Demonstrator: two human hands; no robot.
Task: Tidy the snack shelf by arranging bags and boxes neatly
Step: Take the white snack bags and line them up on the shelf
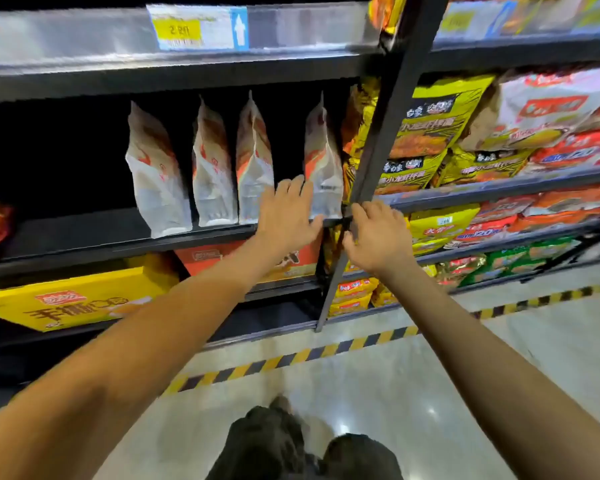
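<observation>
Several white and orange snack bags stand upright in a row on the dark middle shelf [118, 233]. The rightmost white bag [323, 161] stands next to the black shelf post [378, 147]. My left hand [288, 213] is spread open at the shelf's front edge, its fingers in front of the gap between the third bag [253, 161] and the rightmost bag, holding nothing. My right hand [374, 233] sits at the post where the shelf edge meets it, fingers bent loosely, with nothing seen in it.
Yellow noodle packs [430, 123] and red and white packs [551, 112] fill the shelves right of the post. A yellow box [73, 299] and an orange box [208, 258] lie on the lower shelf. A striped tape line [326, 351] runs along the floor.
</observation>
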